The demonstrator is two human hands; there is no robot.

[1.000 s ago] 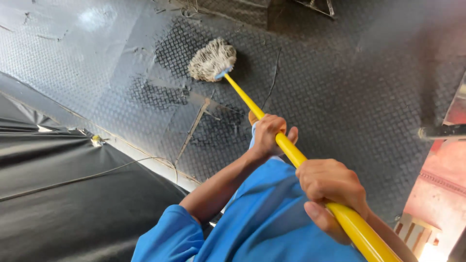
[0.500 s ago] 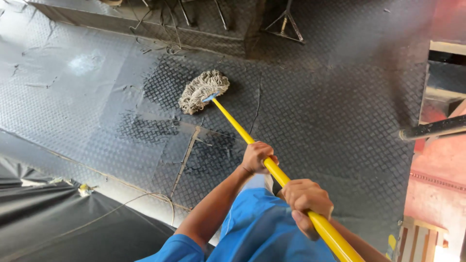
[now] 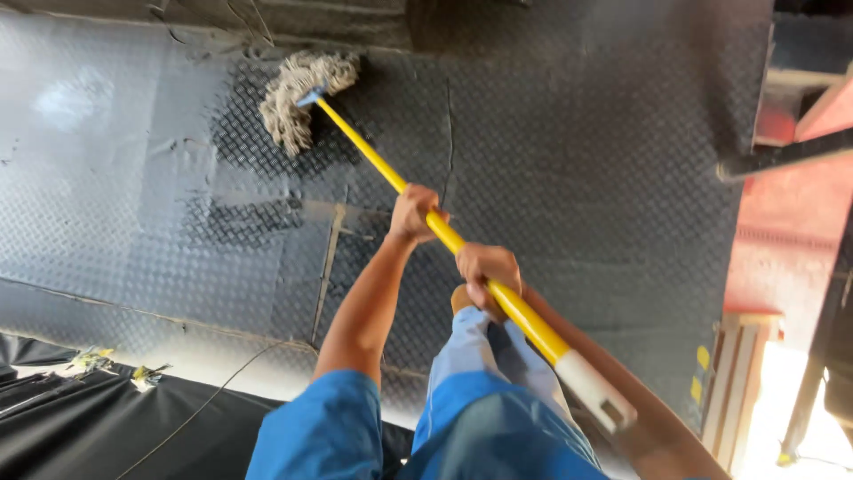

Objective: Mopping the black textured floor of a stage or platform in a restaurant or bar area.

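I have both hands on the yellow mop handle: my left hand is wrapped shut around it further down toward the head, and my right hand is clamped on it just behind, nearer my body, with the white end cap trailing past that grip. Far out beyond my left hand, the stringy mop head lies on the dark checker-plate floor, close to the edge where the floor meets the darker wall base. To mop well from here, I judge the lead grip should steer and press while the rear grip drives, keeping the strands flat on the plate and overlapping the wet patches nearest the head. Black sheeting lies behind my left elbow, well clear of the stroke.
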